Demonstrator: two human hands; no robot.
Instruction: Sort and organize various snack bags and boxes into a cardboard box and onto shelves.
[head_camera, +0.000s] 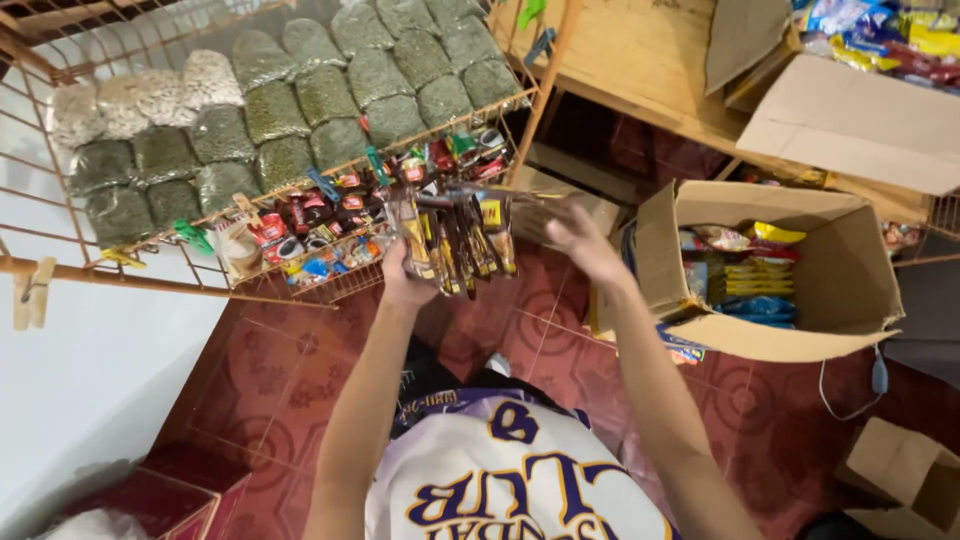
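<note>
Left hand (403, 283) raised in front of the chest, fingers wrapped around the lower end of a strip of small sachets (455, 240), brown, yellow and dark, hanging side by side in clear wrap. Right hand (578, 243) lifted just beside the strip's right edge, fingers spread and blurred; touching the strip or not, cannot tell. Strip held above the red patterned floor tiles (290, 370), just in front of a copper-coloured wire rack (300, 300). On the rack's lower rail, more rows of small colourful sachets (330, 215), clipped with green and blue pegs. Higher on the rack, clear bags of green beans (340, 90) packed close together, with a few bags of pale beans (150, 95) at the left end. To the right of the hands, an open cardboard box (800, 300) on the floor, holding yellow, blue and red snack packets (745, 270). Beyond it, a wooden worktop (640, 60) carrying another cardboard box (860, 120) and more bright packets. Near the lower right corner, a small cardboard box (900, 470) on the tiles.
</note>
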